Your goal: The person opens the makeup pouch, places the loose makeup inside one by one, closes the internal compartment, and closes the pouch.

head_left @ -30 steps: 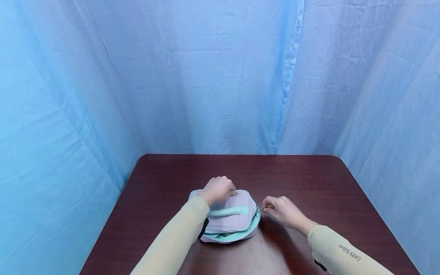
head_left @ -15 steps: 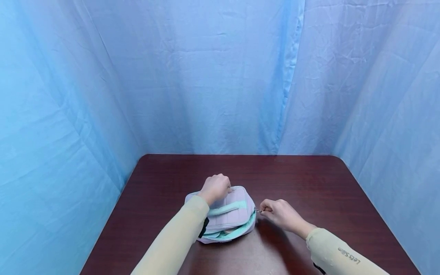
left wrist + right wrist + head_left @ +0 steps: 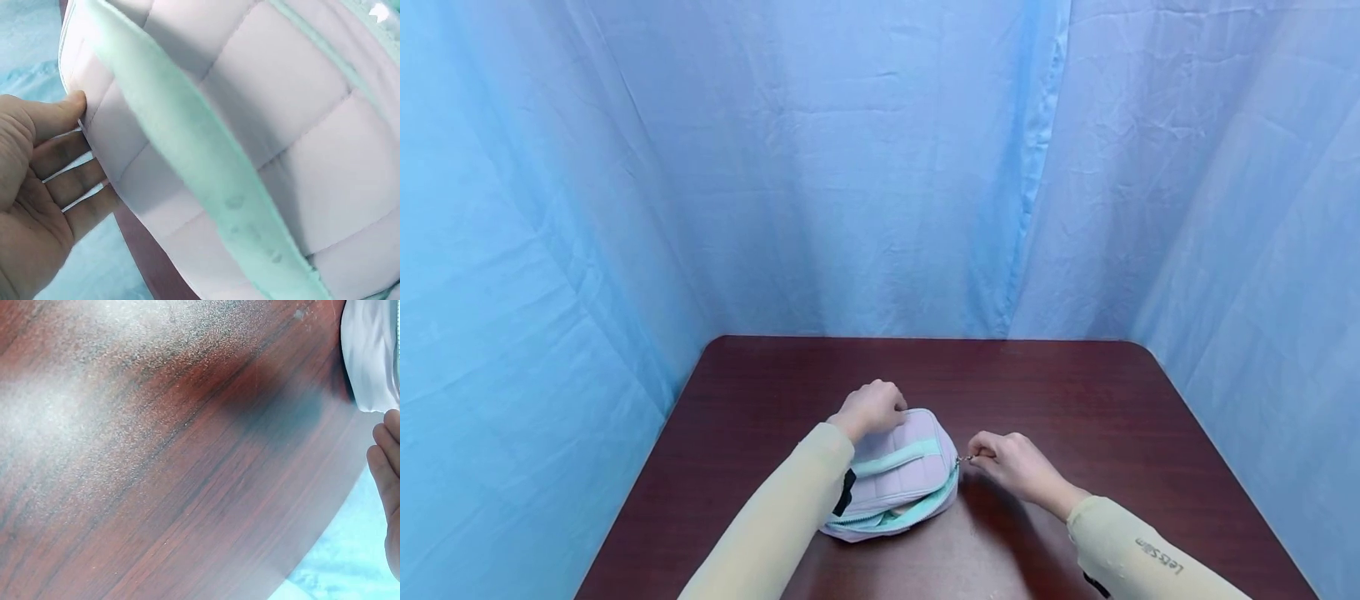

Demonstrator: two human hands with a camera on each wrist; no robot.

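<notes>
A lilac quilted zip pouch (image 3: 925,472) with a mint carry handle (image 3: 187,140) lies on the table. Its zip gapes along the near side, showing mint lining (image 3: 931,505). My left hand (image 3: 871,408) grips the far edge of the pouch; in the left wrist view the thumb lies on the top panel and the other fingers reach behind the edge. At the right corner, my right hand (image 3: 1018,468) pinches the small metal zip pull (image 3: 965,458). The right wrist view catches only part of that hand (image 3: 390,481), beside the pouch's end.
The dark red wood-grain table (image 3: 1075,392) has rounded far corners. Light blue curtains (image 3: 880,167) hang behind it and along both sides. Pale sleeves (image 3: 775,517) cover both forearms, with a dark band at each wrist.
The pouch has shifted left and turned slightly, its near left part coming closer to me. Both hands have moved a little left with it and keep their hold.
</notes>
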